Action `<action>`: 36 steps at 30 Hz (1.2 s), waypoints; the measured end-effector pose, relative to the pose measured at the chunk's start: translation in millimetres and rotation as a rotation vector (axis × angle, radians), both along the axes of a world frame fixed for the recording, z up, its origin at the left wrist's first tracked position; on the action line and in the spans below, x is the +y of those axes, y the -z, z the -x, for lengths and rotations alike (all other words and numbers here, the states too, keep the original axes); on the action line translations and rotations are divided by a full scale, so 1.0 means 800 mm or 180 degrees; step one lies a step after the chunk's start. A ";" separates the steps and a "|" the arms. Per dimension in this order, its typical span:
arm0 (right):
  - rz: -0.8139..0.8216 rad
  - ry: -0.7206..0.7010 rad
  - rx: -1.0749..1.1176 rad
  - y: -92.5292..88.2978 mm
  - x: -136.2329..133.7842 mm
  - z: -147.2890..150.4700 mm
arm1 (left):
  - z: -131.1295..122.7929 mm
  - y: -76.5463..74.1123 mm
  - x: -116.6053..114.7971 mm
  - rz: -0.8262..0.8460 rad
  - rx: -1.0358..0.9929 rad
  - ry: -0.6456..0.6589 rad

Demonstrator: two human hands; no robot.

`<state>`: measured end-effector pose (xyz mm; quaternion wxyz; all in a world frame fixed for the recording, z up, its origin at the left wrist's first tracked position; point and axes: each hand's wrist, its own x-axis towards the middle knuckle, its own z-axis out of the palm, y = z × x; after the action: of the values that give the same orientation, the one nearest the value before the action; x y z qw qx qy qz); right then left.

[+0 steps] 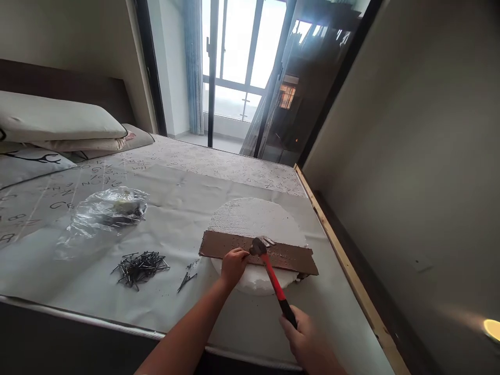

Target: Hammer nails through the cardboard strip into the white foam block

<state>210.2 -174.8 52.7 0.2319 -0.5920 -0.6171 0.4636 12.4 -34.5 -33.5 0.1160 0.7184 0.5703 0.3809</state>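
Note:
My right hand grips a claw hammer by the black end of its red handle. The hammer's dark head is low over a brown board, close to my left fingertips. My left hand is closed in a pinch at the board's front edge; whatever it pinches is too small to make out. Many small marks dot the board, which lies across a round white foam slab. Left of my left hand is a heap of dark nails, with several loose nails nearer the board.
A clear plastic bag with dark contents lies behind the nail heap. Grey sheeting covers part of the mattress. Pillows are stacked at the far left. A wooden rail runs along the right side, beside the wall.

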 end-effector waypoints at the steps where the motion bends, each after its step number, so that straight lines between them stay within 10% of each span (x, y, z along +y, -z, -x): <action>1: -0.0042 -0.0005 -0.0081 0.001 0.001 0.000 | 0.001 0.001 0.000 0.0010 0.0043 0.0002; 24: -0.0172 0.0138 -0.0308 0.012 0.006 0.012 | 0.014 -0.002 -0.004 0.0132 -0.0493 0.0219; 32: -0.0317 0.0171 -0.0293 0.032 0.003 0.025 | 0.079 -0.054 -0.027 -0.0481 -0.1399 -0.0658; 36: 0.0035 0.0232 0.0580 0.052 -0.007 0.024 | 0.148 -0.035 -0.055 -0.0184 -0.0850 -0.1058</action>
<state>191.1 -180.7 11.4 0.3005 -0.5707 -0.5690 0.5102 -105.8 -78.7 -5.5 0.1055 0.5607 0.6494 0.5027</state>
